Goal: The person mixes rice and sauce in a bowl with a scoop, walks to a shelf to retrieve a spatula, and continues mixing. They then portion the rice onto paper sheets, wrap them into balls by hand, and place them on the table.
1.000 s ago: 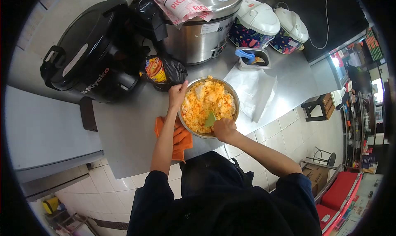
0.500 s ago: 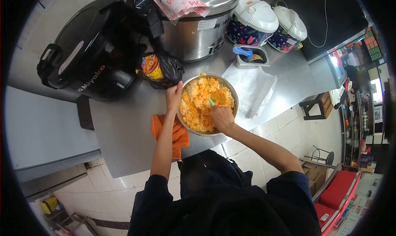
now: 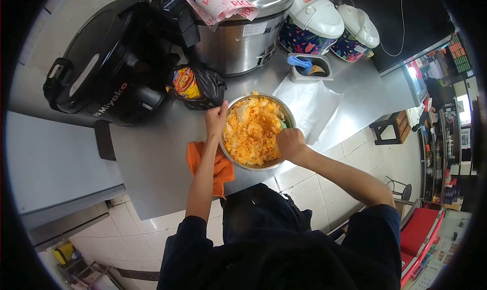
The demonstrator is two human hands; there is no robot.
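Observation:
A round metal bowl (image 3: 289, 107) full of orange-stained rice (image 3: 251, 138) sits on the steel table, paler lumps showing in the rice. My left hand (image 3: 216, 120) is closed on the bowl's left rim. Over the right side of the rice, my right hand (image 3: 291, 144) is wrapped round a green utensil (image 3: 283, 123). Only a short green piece of it shows, and its kind is hidden by my fist and the rice. An orange cloth (image 3: 215, 168) lies by the bowl at the lower left, under my left forearm.
Behind the bowl stand a black bag with a yellow packet (image 3: 186, 83), a large steel rice cooker (image 3: 223, 46) and a black Miyako cooker (image 3: 106, 72). White paper (image 3: 309, 105), a metal container with a blue-handled utensil (image 3: 309, 74) and two flowered cookers (image 3: 309, 29) are farther right.
My right hand has moved right, from the middle of the rice towards the bowl's right side, with the green utensil. The rice surface has shifted. My left hand stays on the rim.

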